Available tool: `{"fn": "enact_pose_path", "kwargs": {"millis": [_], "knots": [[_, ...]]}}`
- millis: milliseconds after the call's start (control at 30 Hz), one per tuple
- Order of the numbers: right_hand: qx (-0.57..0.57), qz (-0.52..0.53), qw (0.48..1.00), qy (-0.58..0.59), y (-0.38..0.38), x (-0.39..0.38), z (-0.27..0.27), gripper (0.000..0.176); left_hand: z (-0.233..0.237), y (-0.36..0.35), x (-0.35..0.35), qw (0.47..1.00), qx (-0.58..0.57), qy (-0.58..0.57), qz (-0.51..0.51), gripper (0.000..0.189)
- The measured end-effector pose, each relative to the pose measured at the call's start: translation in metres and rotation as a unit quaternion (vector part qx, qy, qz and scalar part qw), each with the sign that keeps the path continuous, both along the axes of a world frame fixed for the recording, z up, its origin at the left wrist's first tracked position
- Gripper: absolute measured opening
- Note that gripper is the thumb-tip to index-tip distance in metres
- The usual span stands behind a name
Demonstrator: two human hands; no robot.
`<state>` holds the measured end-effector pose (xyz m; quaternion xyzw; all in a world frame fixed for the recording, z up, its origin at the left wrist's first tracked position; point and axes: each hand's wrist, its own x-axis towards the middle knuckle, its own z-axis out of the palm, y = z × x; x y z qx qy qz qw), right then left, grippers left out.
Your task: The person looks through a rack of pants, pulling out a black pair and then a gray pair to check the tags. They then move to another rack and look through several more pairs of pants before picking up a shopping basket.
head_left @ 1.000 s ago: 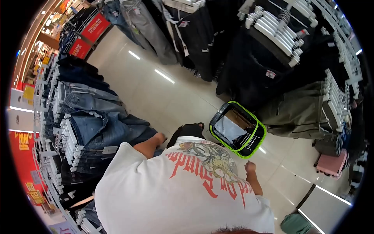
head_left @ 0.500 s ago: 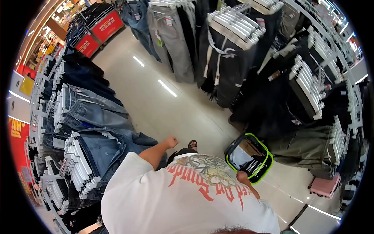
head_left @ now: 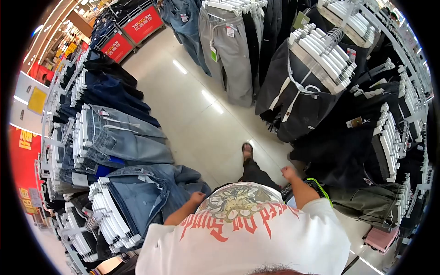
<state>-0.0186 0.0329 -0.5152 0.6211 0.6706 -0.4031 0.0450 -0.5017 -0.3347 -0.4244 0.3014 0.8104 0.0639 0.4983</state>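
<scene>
Overhead view of a person between clothing racks. The left hand (head_left: 197,198) is curled, its fingers drawn in toward the palm, with nothing visible in them; it lies beside the lower end of the blue jeans (head_left: 141,200), and contact cannot be determined. The right hand (head_left: 288,173) forms a loose fist, likewise with nothing visible in it, over the floor (head_left: 192,123). The basket (head_left: 324,189), with its bright green rim, is partly hidden behind the right forearm and shirt, near the olive trousers (head_left: 366,202).

Writing: two red panels (head_left: 143,25), upper left, read "YOUXUAN 优选服饰". The white shirt (head_left: 238,247) bears inverted red lettering, in which "On" and what appears to be "Sunday" are legible, below a printed figure. The grey trousers (head_left: 231,59) carry a white-and-red tag (head_left: 230,31) and a green tag (head_left: 213,54), both too small to read. A brown label (head_left: 354,122) hangs on the black trousers (head_left: 337,149). Yellow characters on the red sign (head_left: 20,160), far left, are only partly visible.
</scene>
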Motion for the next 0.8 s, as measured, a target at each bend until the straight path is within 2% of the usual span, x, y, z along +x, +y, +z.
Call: {"fn": "enact_pose_path", "kwargs": {"millis": [33,100,133,167,200,300,367,400,433,533,567,600,633,667,700,733,767,800], "knots": [[0.000,0.006,1.000,-0.021,0.017,-0.020,0.014,0.024,-0.071,-0.029,-0.005,1.000,0.020,-0.007,-0.013,0.040],[-0.013,0.047,0.999,0.001,0.051,-0.056,0.029,0.026,-0.048,-0.006,0.002,0.997,0.061,-0.022,-0.039,0.040],[-0.028,0.048,0.998,0.005,0.067,-0.078,0.034,0.028,-0.055,-0.003,0.001,0.999,0.021,-0.041,-0.006,0.039],[-0.043,0.050,0.998,0.009,0.080,-0.099,0.039,0.031,-0.085,-0.015,-0.008,0.998,-0.006,-0.051,0.020,0.039],[-0.057,0.054,0.997,0.013,0.093,-0.116,0.041,0.034,-0.084,-0.005,-0.015,0.998,-0.018,-0.054,0.035,0.038],[-0.081,0.054,0.993,0.066,0.131,-0.158,0.015,0.036,-0.066,0.037,-0.050,0.998,-0.017,-0.035,0.047,0.037],[-0.030,0.259,0.965,-0.001,0.156,-0.170,-0.015,0.036,-0.057,0.073,-0.078,0.999,0.001,-0.015,0.041,0.037],[0.006,0.355,0.934,-0.034,0.185,-0.188,0.001,0.036,-0.057,0.093,-0.097,0.999,0.020,-0.001,0.031,0.036],[-0.036,0.299,0.953,-0.044,0.201,-0.199,0.017,0.039,-0.058,0.109,-0.118,0.999,0.045,0.012,0.016,0.036],[0.022,0.262,0.965,-0.021,0.249,-0.226,-0.002,0.038,-0.028,0.168,-0.175,0.981,0.159,0.084,-0.068,0.035],[0.014,0.280,0.959,-0.037,0.272,-0.227,-0.024,0.038,0.006,0.192,-0.198,0.984,0.127,0.124,-0.014,0.035],[0.001,0.301,0.952,-0.053,0.282,-0.233,-0.043,0.039,0.033,0.228,-0.215,0.954,0.159,0.206,-0.147,0.034],[-0.008,0.288,0.957,-0.044,0.275,-0.245,-0.040,0.037,0.073,0.277,-0.220,0.984,0.107,0.135,0.038,0.033],[-0.032,0.278,0.959,-0.034,0.241,-0.248,-0.024,0.035,0.086,0.306,-0.235,0.980,0.079,0.181,0.032,0.031],[-0.055,0.261,0.963,-0.028,0.209,-0.247,0.003,0.033,0.099,0.294,-0.238,0.983,0.085,0.117,0.111,0.031],[-0.020,0.231,0.973,-0.021,0.265,-0.272,0.021,0.031,0.092,0.353,-0.263,0.970,0.149,0.059,0.181,0.032],[0.011,0.196,0.980,-0.014,0.310,-0.294,0.032,0.029,0.097,0.405,-0.279,0.964,0.187,0.047,0.183,0.033],[0.005,0.189,0.982,0.002,0.310,-0.306,0.032,0.025,0.112,0.419,-0.281,0.962,0.199,0.030,0.187,0.034]]}}
